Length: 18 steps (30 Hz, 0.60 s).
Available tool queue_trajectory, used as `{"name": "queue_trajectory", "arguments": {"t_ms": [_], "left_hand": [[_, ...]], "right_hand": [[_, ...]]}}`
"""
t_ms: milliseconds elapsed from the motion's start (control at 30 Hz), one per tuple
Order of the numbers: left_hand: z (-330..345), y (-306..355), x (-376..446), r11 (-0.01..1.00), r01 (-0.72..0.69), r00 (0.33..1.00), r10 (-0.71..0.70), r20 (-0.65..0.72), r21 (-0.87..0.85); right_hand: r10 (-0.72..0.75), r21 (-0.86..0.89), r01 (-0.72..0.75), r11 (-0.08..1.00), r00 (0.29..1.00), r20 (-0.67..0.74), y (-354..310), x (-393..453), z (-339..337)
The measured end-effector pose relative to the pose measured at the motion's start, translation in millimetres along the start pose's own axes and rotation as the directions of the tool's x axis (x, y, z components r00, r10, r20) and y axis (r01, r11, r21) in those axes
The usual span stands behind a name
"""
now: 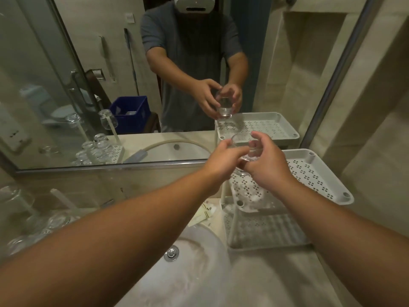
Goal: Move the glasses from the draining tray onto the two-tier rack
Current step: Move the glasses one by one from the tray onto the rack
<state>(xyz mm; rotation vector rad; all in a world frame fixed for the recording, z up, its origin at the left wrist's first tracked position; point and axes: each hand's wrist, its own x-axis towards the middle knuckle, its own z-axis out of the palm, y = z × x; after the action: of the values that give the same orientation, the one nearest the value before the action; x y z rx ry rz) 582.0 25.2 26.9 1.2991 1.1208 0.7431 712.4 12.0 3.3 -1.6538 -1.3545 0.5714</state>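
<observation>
A clear drinking glass (242, 144) is held upright between both my hands just above the top shelf of the white two-tier rack (314, 173). My left hand (223, 161) grips its left side and my right hand (269, 166) wraps its right side and base. The rack's perforated lower shelf (261, 229) sits below, partly hidden by my right forearm. Several more glasses (55, 220) stand upside down on the draining tray (45, 232) at the far left, half hidden behind my left arm.
A white washbasin (199, 262) with a metal drain (171, 252) lies between tray and rack. The wall mirror (110, 85) behind reflects me, the glasses and the rack. A beige wall (376, 129) closes the right side. Small paper sachets (207, 212) lie by the rack.
</observation>
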Motion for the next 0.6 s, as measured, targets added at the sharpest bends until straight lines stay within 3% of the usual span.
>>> {"name": "queue_trajectory", "arguments": {"t_ms": [300,500,600], "left_hand": [[7,-19,25,0.977,0.005,0.978,-0.050,-0.204,-0.214],[4,-40,37,0.999,-0.046,0.946,0.038,-0.323,-0.017],[6,-44,36,1.000,-0.005,0.951,0.001,-0.308,-0.014]], "right_hand": [[0.042,-0.008,-0.043,0.999,0.999,-0.035,32,24,6],[0.048,-0.022,-0.048,0.999,0.999,-0.014,46,33,15],[0.059,-0.014,-0.059,0.998,0.998,-0.008,52,36,20]]}}
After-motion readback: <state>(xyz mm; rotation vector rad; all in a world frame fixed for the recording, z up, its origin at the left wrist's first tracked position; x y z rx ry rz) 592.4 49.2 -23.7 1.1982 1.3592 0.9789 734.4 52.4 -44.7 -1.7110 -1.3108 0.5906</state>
